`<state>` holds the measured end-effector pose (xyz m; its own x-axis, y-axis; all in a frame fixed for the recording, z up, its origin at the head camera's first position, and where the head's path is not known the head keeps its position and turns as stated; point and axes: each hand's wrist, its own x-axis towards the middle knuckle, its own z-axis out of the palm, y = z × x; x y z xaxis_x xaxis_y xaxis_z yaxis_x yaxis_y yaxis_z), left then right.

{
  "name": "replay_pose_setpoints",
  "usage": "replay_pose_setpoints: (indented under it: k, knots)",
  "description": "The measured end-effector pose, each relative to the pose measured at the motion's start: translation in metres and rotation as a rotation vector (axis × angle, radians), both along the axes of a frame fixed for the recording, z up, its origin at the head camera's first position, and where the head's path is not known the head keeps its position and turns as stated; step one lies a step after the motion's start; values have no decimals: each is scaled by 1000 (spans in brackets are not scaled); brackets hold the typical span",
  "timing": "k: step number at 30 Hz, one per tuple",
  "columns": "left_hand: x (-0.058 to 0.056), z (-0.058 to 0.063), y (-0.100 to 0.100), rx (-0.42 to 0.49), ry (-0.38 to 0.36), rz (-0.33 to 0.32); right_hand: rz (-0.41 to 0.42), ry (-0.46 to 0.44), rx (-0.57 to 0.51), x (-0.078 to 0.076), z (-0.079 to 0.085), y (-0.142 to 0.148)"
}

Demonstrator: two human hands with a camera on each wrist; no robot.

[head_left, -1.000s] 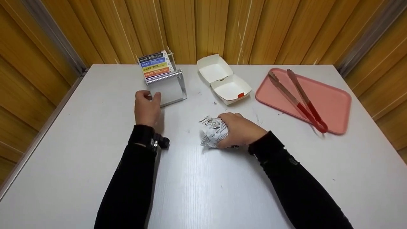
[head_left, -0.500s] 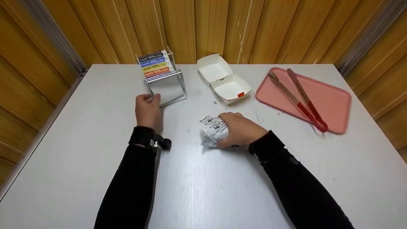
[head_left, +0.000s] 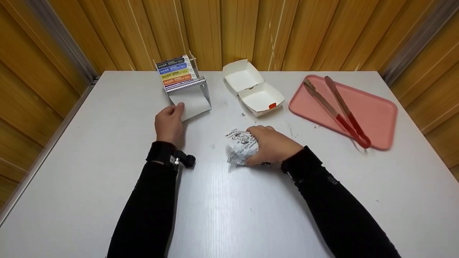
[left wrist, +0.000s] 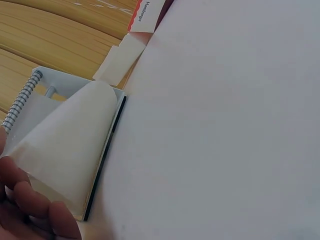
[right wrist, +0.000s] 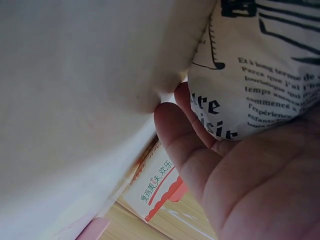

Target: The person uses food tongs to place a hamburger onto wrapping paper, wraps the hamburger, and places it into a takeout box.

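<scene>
Lifted since a second ago, the white sheet (head_left: pixel 193 102) curves off its stand (head_left: pixel 186 86) at upper left, pinched in our left grip (head_left: pixel 168 124); our right grip (head_left: pixel 272 145) clasps the printed paper bundle (head_left: pixel 243 146) mid-frame.

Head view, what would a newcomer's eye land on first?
Probably the pink tray on the right, with red-handled tongs lying on it. Next, near the middle, the right hand grips a printed paper bundle; further left, the left hand pinches a page of a brightly banded spiral-bound stand.
</scene>
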<state>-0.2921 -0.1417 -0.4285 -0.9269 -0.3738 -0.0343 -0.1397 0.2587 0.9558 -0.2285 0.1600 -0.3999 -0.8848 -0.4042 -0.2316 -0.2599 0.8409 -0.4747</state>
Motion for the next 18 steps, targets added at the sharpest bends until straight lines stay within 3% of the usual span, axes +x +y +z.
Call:
replay_pose_setpoints:
  k: [8,18]
  knots:
    - [-1,-3,-5,-34,19,-18,1,-1,-1,0,1,0]
    - [0,-1,-11,-131,-44,-54,-5,-16,22,-1,1,-1]
